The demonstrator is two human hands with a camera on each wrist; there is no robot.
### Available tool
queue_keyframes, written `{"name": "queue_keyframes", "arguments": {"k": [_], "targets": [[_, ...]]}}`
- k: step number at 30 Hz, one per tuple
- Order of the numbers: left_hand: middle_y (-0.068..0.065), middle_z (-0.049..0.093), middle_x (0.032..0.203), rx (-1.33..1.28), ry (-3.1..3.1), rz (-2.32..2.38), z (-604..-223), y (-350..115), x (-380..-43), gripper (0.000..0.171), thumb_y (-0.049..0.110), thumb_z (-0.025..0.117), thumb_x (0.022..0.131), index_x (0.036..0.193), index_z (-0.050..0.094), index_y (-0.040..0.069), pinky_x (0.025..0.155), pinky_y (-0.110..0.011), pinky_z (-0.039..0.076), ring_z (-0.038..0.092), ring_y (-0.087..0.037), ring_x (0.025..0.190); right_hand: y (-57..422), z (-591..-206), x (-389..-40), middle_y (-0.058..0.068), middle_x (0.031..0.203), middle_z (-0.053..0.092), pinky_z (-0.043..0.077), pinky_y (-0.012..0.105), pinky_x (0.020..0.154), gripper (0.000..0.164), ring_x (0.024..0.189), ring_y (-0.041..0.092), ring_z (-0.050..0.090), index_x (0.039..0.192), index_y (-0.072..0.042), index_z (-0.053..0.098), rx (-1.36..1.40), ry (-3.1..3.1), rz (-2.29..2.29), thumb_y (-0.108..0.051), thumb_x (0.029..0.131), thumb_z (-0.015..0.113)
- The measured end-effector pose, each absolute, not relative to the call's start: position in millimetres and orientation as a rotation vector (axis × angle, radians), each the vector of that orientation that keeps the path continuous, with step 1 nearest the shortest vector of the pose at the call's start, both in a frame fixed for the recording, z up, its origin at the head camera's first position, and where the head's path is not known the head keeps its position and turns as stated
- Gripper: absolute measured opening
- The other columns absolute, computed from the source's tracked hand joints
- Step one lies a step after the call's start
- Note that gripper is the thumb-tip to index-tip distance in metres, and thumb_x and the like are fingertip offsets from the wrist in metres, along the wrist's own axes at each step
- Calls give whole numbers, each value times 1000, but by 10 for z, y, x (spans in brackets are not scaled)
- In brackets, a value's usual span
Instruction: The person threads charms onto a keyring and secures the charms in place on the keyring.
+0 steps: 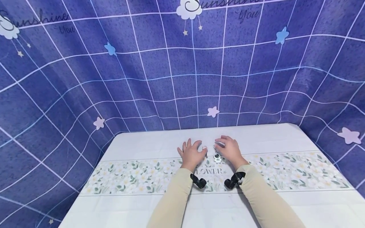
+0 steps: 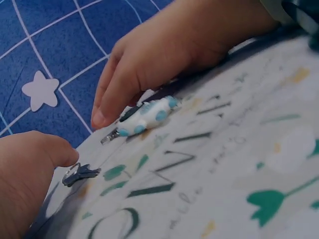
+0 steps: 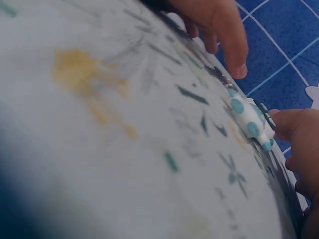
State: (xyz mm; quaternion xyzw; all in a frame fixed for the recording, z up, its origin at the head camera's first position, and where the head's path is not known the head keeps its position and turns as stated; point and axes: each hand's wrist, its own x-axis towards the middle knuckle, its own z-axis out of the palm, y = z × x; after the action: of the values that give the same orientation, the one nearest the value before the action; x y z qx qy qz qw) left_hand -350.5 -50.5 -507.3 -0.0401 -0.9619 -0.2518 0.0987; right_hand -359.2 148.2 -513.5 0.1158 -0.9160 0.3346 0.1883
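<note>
On the white tablecloth lies a small white keychain charm (image 1: 218, 158), with a dark oval front and a metal clasp. Its light-blue spots show in the left wrist view (image 2: 149, 115). To its left is a small dark key (image 2: 82, 174) on a metal split ring (image 2: 73, 168). My left hand (image 1: 191, 155) has its fingers spread, the thumb beside the key's ring. My right hand (image 1: 230, 151) is bent over the charm's far end, with thumb and forefinger apart near the clasp. From the right wrist, the thumb (image 3: 294, 122) appears close to the charm.
A floral band (image 1: 128, 175) with printed lettering crosses the tablecloth (image 1: 142, 144). Blue gridded curtain (image 1: 171, 76) with printed stars stands behind the table and along both sides. Black wrist cameras (image 1: 198, 182) sit on both sleeves.
</note>
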Motion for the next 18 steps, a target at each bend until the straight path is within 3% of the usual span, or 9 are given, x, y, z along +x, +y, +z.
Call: {"name": "queue_keyframes", "arguments": {"k": [6,18], "targets": [[-13,44,155,-163,-2789,-679,-5126,-483,-3507,34,50,65,91,119,72,31,111,-76,9,33,-44,143,1467,-5176,-3610,22,138,59,22,72,111,28,133,40,49,112,-13,77,330,-2649,826,-31,91,72],[-7,51,150,-172,-2763,-760,-5158,-484,-3547,22,45,72,89,104,73,29,114,-72,7,38,-36,140,1473,-5200,-3615,19,128,66,33,60,108,12,126,40,55,93,-13,80,339,-2553,889,-23,87,78]]}}
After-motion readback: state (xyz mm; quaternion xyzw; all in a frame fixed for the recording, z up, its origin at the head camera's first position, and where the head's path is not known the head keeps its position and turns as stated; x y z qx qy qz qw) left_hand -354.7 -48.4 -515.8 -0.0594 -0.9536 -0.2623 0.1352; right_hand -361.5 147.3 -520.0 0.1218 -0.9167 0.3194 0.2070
